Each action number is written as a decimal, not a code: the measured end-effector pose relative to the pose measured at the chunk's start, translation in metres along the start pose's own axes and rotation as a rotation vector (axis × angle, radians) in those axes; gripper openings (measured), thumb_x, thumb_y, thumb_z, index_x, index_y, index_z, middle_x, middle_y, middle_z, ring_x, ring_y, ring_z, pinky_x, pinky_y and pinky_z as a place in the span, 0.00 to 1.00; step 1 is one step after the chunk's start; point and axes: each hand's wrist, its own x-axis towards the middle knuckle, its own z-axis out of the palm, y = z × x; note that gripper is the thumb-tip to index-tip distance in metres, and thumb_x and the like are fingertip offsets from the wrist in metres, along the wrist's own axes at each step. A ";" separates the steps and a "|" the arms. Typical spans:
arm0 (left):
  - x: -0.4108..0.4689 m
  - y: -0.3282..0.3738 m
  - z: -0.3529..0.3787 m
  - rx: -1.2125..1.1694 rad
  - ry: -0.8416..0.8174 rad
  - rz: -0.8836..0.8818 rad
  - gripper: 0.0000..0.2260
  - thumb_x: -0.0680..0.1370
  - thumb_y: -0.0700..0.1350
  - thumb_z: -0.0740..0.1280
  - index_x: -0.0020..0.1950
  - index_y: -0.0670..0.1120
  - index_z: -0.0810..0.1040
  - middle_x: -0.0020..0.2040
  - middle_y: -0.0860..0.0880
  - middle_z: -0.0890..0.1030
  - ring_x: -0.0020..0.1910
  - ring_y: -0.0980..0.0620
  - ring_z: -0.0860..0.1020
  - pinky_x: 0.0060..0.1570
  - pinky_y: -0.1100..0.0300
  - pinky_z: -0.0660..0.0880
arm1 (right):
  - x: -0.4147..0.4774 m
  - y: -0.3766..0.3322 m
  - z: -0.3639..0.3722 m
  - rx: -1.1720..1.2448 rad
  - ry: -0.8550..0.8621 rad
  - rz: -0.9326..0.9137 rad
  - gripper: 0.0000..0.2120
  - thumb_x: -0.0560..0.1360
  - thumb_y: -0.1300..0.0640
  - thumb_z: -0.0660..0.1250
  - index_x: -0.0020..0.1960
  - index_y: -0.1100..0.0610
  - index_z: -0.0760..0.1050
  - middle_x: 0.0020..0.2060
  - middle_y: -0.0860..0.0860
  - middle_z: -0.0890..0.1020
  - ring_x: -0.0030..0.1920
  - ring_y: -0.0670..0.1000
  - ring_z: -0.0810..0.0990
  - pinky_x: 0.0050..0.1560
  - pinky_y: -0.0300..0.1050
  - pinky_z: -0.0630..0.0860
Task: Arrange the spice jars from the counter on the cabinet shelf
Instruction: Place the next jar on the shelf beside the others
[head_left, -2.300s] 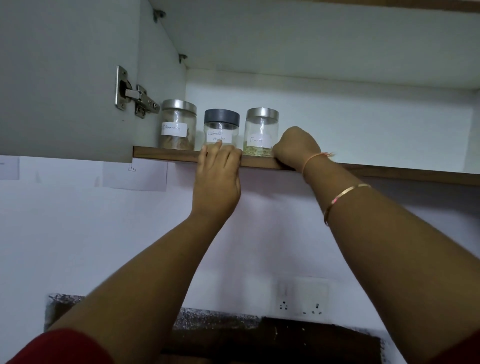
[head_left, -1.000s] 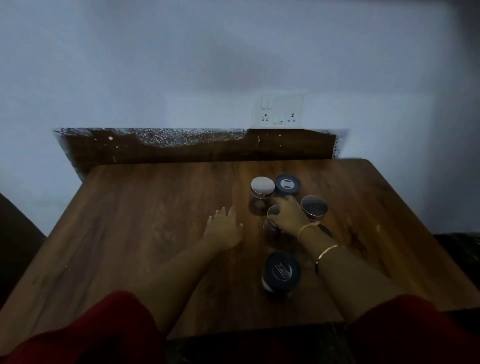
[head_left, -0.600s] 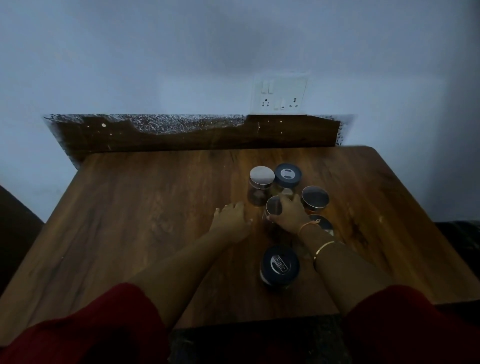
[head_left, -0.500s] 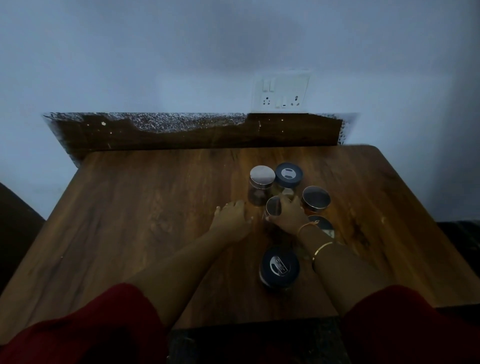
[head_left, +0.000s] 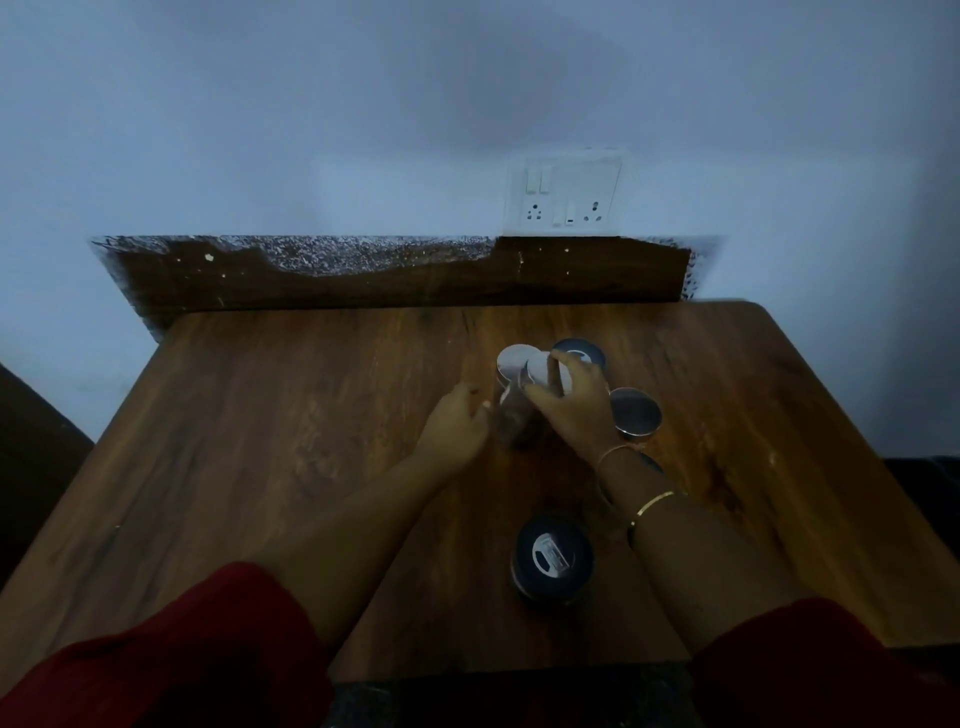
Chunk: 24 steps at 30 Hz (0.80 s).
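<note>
Pickup step: the right hand (head_left: 574, 410) grips a silver-lidded jar (head_left: 540, 370); the left hand (head_left: 457, 431), seemingly relaxed, waits beside it on the tabletop (head_left: 311, 415). Next: lift it shelfward.

A home kitchen: wooden counter (head_left: 285, 441), spice jars (head_left: 635, 413), wall socket (head_left: 563, 195).

Six spice jars show over one wooden counter (head_left: 311, 441). Three have metal lids: the back jar (head_left: 506, 361), the held jar (head_left: 540, 371) gripped by the right hand (head_left: 576, 410), and the right-side jar (head_left: 635, 413). Two have dark lids with pale labels: the far dark jar (head_left: 584, 352) and the near dark jar (head_left: 553, 558). The sixth jar (head_left: 653, 462) is mostly hidden behind the wrist, its lid unclear. There are two hands, counting the left hand (head_left: 457, 428). The right wrist has two bangles, a thin bangle (head_left: 613, 451) and a gold bangle (head_left: 655, 500). One wall plate (head_left: 563, 176) has two sockets.
</note>
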 end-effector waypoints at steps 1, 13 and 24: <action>0.003 0.003 -0.002 -0.073 0.040 -0.008 0.17 0.81 0.46 0.58 0.69 0.45 0.66 0.61 0.47 0.75 0.40 0.64 0.73 0.31 0.72 0.67 | 0.004 -0.009 -0.006 0.077 -0.001 0.010 0.27 0.73 0.50 0.68 0.70 0.53 0.67 0.66 0.55 0.70 0.66 0.53 0.69 0.65 0.49 0.69; 0.020 0.099 -0.067 -1.221 -0.049 0.011 0.24 0.79 0.64 0.50 0.57 0.51 0.79 0.53 0.46 0.83 0.51 0.49 0.79 0.46 0.58 0.76 | 0.040 -0.130 -0.075 0.774 0.102 -0.211 0.17 0.74 0.57 0.61 0.62 0.54 0.76 0.62 0.54 0.78 0.63 0.53 0.76 0.61 0.48 0.76; 0.013 0.166 -0.094 -1.252 -0.007 0.327 0.17 0.70 0.56 0.67 0.54 0.48 0.75 0.50 0.49 0.83 0.50 0.47 0.81 0.52 0.52 0.78 | 0.053 -0.189 -0.112 1.245 0.146 -0.290 0.13 0.71 0.48 0.65 0.54 0.50 0.72 0.56 0.52 0.77 0.56 0.50 0.78 0.56 0.45 0.77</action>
